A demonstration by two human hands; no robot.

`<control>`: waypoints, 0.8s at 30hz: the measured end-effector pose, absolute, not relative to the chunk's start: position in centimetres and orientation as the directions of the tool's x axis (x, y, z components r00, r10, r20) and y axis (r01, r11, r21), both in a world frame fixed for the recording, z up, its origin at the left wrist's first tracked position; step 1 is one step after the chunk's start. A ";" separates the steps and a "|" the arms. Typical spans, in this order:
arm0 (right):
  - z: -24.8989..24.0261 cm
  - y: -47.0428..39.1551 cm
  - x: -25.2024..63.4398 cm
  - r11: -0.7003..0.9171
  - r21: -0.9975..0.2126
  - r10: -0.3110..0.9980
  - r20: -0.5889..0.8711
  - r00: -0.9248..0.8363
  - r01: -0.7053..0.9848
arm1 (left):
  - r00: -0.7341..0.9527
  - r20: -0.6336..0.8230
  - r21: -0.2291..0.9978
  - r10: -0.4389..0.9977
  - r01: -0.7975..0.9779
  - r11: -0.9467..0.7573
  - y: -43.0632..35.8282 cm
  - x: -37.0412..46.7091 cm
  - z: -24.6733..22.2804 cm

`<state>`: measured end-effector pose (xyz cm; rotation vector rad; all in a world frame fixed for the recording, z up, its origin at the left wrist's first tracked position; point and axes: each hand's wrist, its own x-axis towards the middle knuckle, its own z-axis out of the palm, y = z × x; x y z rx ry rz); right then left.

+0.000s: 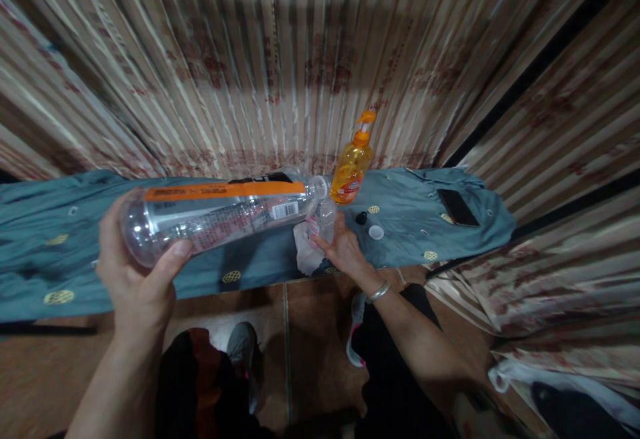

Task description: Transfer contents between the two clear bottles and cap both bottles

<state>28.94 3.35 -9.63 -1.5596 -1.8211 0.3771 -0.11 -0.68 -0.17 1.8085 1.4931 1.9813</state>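
Note:
My left hand [137, 272] is closed round the base of a large clear plastic bottle [225, 215] with an orange-and-grey label. The bottle lies almost level in the air, its open mouth pointing right. Just at that mouth, a small clear plastic bottle [327, 219] is gripped by my right hand [345, 245], whose wrist wears a silver bangle. Whether the two mouths touch, I cannot tell. A crumpled whitish wrapper or tissue [307, 249] hangs beside the small bottle. Behind stands an orange pump bottle [353, 165] of yellow-orange liquid.
A blue-green cloth [200, 279] with yellow patterns covers the narrow surface. On it lie a small black cap [361, 218], a white cap [376, 232] and a dark phone [457, 207]. Striped curtains [225, 59] rise behind and at the right. My shoes [243, 345] stand on the tiled floor.

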 end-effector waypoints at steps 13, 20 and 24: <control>-9.5 3.3 28.9 0.252 -0.635 0.940 0.339 -0.030 0.731 | -0.291 0.745 0.650 0.600 0.522 -0.553 -0.4 -0.4 -0.2; -9.7 3.3 28.8 0.267 -0.630 0.933 0.359 -0.032 0.729 | -0.308 0.732 0.666 0.607 0.507 -0.547 -0.4 -0.3 -0.3; -9.7 3.3 28.9 0.258 -0.618 0.937 0.347 -0.036 0.742 | -0.301 0.744 0.653 0.597 0.519 -0.552 -0.6 -0.2 -0.2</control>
